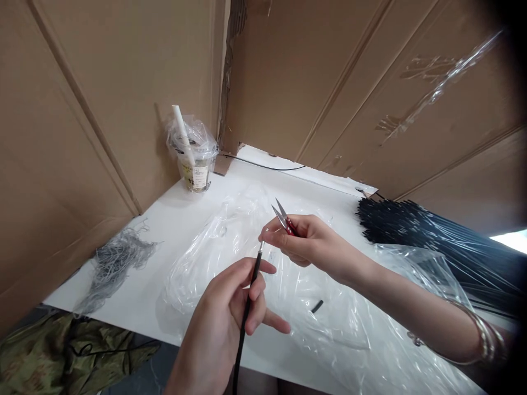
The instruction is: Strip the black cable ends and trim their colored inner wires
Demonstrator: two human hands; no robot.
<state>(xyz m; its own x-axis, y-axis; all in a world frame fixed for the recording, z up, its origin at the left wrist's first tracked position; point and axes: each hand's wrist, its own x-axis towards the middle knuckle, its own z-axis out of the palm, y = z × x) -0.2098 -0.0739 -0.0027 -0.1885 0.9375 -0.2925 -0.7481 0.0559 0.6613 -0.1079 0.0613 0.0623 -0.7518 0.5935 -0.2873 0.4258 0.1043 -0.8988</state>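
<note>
Head view, clear plastic sheet: The clear plastic sheet (341, 351) lies crumpled on the white table (152, 241).
Black cable: The black cable (244, 321) is raised above the left part of the sheet, its silver tip (262, 248) directed upward.
Left hand: The left hand (228, 302), over the near left edge of the sheet, holds the cable between bent fingers; two other fingers are stretched out.
Right hand: The right hand (315, 241), above the middle of the sheet, has a narrow pinch at the silver tip and also keeps the small scissors (282, 217).
Scissors blades: They point upward and stand slightly apart.
Short black piece: The short black piece (317, 306) lies on the sheet.
Cup: The wrapped cup (198, 174) stands behind the sheet, to the left.
Grey threads: The grey threads (115, 266) make a heap left of the sheet.
Black strands: The bundle of black strands (391, 219) lies right of the sheet.
</note>
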